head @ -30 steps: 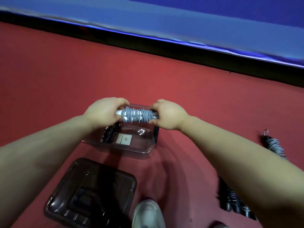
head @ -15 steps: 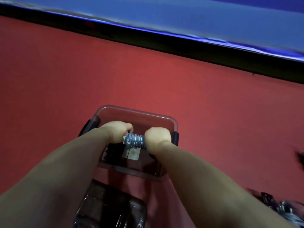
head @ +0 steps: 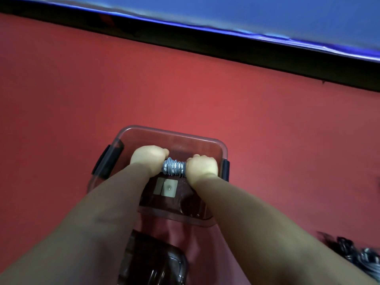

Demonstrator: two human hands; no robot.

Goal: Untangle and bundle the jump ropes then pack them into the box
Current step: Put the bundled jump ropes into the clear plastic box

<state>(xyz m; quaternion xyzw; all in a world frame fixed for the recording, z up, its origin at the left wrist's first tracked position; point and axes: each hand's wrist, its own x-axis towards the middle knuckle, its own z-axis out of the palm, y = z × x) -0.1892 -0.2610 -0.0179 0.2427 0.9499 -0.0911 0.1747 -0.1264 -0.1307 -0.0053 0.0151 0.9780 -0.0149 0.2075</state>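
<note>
Both ends of the coiled grey jump rope [head: 174,168] vanish inside the left hand [head: 149,159] and right hand [head: 202,167], which grip it. The forearms hide part of the floor of the clear box [head: 174,133]. A pale label [head: 167,188] inside is too small to read. The bottom edge cuts off a dark lid [head: 156,264]. At the right edge, a pile of ropes [head: 362,258] is blurred and cropped.

Red floor [head: 267,124] across most of the view. Along its far edge, a black strip [head: 205,45] slanting down rightward. Beyond that, a shiny-edged blue panel [head: 267,13].
</note>
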